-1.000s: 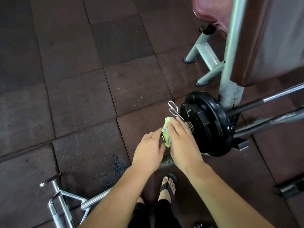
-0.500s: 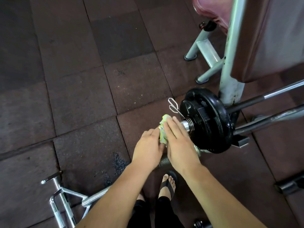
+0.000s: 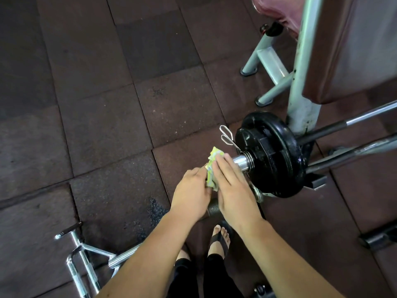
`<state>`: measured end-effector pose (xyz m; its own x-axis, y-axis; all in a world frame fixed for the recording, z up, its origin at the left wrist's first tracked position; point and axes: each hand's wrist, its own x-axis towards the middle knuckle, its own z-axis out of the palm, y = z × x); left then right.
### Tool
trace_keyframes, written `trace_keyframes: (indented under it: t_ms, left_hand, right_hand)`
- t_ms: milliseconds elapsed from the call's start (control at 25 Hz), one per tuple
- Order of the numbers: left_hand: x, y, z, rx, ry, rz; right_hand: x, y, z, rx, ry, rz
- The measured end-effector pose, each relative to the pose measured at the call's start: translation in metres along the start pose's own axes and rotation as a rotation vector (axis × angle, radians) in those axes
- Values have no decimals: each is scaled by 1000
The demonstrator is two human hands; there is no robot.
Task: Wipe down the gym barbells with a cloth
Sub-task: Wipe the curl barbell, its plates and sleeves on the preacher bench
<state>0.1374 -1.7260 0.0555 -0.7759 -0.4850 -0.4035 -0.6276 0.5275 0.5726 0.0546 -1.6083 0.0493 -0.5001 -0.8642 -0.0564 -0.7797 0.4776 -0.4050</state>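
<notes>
Backing away from the weight plate (image 3: 272, 155) over the last second, the wipe has uncovered bare chrome on the barbell sleeve (image 3: 240, 161), whose long axis runs from the hands rightward into the plate. From my remote seat I read the right hand (image 3: 234, 186) as flat, with straight fingers pressing the cloth (image 3: 211, 168) at the sleeve's free tip. The left hand (image 3: 191, 190) touches the cloth's other side — whether it grasps, I cannot tell. Any return stroke runs rightward along that axis — the right hand is nearer, and the spring clip (image 3: 226, 134) guards the plate end.
</notes>
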Motion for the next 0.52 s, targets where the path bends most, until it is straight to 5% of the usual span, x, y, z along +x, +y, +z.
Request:
trace_keyframes:
  t_ms: [320,520]
  left_hand:
    - [-1,3,-1,-31,42,35]
    - [-4,-1,-2,-24,34,63]
  right_hand:
    - [17,15,-9,-51,72,146]
    - [-5,8,-4,-125,22,11]
